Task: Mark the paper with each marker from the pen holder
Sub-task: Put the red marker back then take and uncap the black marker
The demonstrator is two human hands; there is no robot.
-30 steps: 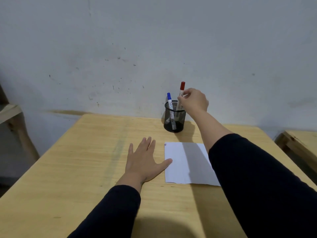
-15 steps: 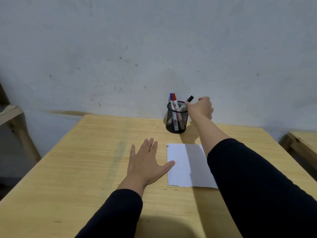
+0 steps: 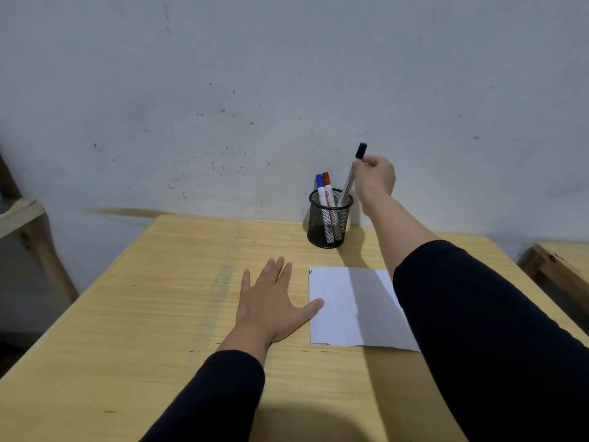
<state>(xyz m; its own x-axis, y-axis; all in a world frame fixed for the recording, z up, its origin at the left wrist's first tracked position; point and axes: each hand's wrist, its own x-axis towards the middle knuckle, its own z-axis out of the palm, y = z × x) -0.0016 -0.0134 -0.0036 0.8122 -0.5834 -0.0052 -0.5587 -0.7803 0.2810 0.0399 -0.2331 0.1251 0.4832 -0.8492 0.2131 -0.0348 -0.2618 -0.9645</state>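
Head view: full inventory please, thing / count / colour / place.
table: 1, light wood, fills the foreground
pen holder: 1, black mesh, far side of the table by the wall
blue-capped marker: 1, upright in the holder
red-capped marker: 1, in the holder beside the blue one
black-capped marker: 1, half lifted, lower end at the holder's rim
paper: 1, white, flat on the table, small marks at its far left corner
wall: 1, grey-white, scuffed, behind the table
wooden furniture: partly seen at both frame edges
left hand: flat on the table, thumb on the paper's edge
right hand: gripping the black-capped marker
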